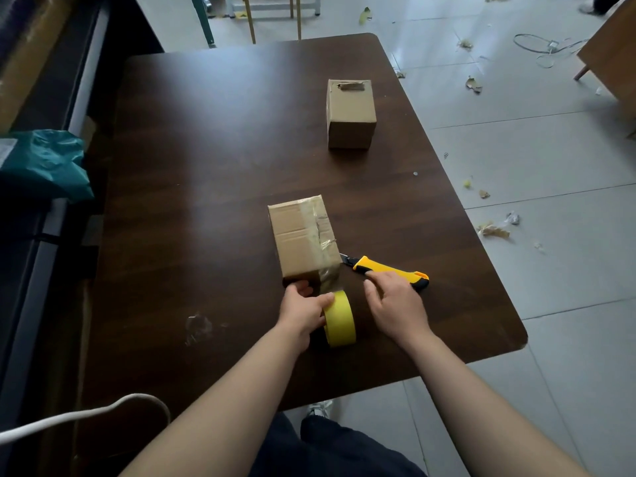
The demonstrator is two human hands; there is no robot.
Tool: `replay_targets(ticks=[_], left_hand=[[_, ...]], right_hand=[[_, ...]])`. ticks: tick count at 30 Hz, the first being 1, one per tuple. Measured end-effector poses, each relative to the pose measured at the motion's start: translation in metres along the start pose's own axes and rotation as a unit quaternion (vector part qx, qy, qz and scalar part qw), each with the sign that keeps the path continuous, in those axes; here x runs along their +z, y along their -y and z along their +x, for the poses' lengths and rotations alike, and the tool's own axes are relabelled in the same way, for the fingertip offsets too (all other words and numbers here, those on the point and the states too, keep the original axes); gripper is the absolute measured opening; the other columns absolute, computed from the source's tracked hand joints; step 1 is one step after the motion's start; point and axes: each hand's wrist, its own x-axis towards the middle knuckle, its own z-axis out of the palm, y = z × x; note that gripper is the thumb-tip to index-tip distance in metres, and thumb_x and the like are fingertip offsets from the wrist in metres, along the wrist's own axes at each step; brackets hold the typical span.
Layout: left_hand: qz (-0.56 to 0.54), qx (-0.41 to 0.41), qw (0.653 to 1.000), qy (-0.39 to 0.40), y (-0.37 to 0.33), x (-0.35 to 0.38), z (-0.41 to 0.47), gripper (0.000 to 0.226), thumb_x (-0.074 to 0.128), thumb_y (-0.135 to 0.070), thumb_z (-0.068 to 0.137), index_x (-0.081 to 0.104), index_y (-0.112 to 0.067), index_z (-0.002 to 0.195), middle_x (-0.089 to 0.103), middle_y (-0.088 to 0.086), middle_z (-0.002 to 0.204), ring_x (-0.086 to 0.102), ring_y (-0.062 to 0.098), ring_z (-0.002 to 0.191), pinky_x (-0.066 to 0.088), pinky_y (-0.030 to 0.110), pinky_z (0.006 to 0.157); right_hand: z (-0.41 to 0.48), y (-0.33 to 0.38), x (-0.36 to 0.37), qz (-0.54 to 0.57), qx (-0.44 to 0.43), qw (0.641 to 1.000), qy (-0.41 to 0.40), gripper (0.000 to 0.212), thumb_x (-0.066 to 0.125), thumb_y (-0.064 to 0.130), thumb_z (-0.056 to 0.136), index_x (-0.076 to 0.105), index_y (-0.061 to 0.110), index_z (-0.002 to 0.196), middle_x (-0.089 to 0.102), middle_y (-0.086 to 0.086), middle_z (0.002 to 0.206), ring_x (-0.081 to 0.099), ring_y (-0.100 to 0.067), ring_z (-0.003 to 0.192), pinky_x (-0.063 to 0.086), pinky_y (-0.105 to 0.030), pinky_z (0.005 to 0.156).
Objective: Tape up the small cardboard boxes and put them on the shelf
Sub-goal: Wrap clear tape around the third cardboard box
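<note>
The left hand's (303, 313) fingers (325, 299) curl round the yellow tape roll (340, 320), thumb across its top, and the fingertips farther in touch the near end of the closer cardboard box (303, 239). The right hand's (395, 304) fingers (373, 287) are loosely spread and hold nothing. They hover at the handle of the yellow utility knife (389, 268), and I cannot tell whether they touch it.

A clear tape strip (321, 232) runs along the top seam of this box, down its near end and on to the roll, uncut. The box lies at the lower centre of the frame on the dark worktop (206, 166), with the knife just beside it to the right, blade tip close to the box's corner.

Judging by this, the first box is nearly sealed. The strip has yet to be cut from the roll and pressed down.

The second cardboard box (350, 115) stands well apart toward the upper centre. Only a torn scrap shows on its top, so it looks in need of taping.

Neither box has been put away. Dark furniture along the left edge may be the shelf, but that is unclear. A teal bag (44, 163) rests there, and paper scraps (492, 230) litter the tiled floor on the right.
</note>
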Motion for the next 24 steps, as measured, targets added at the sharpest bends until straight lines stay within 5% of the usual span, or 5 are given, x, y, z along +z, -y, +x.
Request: replay_targets(ticks=[5,11,14,19,24], left_hand=[[0.046,0.006,0.998,0.048,-0.008,-0.001,0.0,0.062,0.066,0.008,0.083,0.043,-0.015,0.136,0.046,-0.002,0.138,0.053,0.027,0.12,0.054,0.038,0.079],[0.066,0.017,0.997,0.041,-0.002,-0.004,0.007,0.022,0.067,-0.01,0.087,0.061,-0.016,0.108,0.062,0.009,0.121,0.061,0.029,0.109,0.056,0.04,0.081],[0.076,0.022,0.996,0.033,-0.002,-0.004,0.008,0.01,0.068,-0.021,0.089,0.064,-0.017,0.097,0.065,0.011,0.114,0.062,0.027,0.107,0.056,0.042,0.087],[0.107,0.043,0.993,0.032,-0.005,-0.002,0.01,0.011,0.07,-0.02,0.088,0.065,-0.015,0.097,0.065,0.007,0.106,0.061,0.022,0.101,0.054,0.038,0.083],[0.153,0.099,0.983,0.007,-0.004,-0.002,0.013,0.009,0.071,-0.015,0.085,0.064,-0.02,0.088,0.066,0.004,0.094,0.061,0.018,0.092,0.05,0.032,0.081]], right_hand=[[0.029,-0.026,-0.003,-0.158,0.06,0.983,0.079,0.052,0.058,0.028,0.094,0.041,0.02,0.143,0.042,-0.004,0.147,0.037,-0.023,0.136,0.033,-0.038,0.11],[0.04,-0.031,0.0,-0.191,0.093,0.971,0.11,0.043,0.061,0.025,0.091,0.043,0.018,0.129,0.051,-0.007,0.126,0.048,-0.027,0.116,0.044,-0.037,0.095],[0.035,-0.027,-0.01,-0.098,0.12,0.98,0.122,0.031,0.05,0.023,0.093,0.042,0.016,0.122,0.051,-0.009,0.117,0.052,-0.031,0.103,0.045,-0.04,0.082],[0.012,-0.016,-0.051,-0.056,0.015,0.998,0.036,0.027,0.044,0.049,0.096,0.056,0.026,0.102,0.061,0.003,0.085,0.057,-0.021,0.077,0.044,-0.034,0.065],[0.001,0.002,-0.071,-0.128,-0.064,0.989,0.038,0.037,0.044,0.059,0.092,0.067,0.031,0.099,0.065,0.006,0.083,0.059,-0.014,0.077,0.051,-0.031,0.065]])
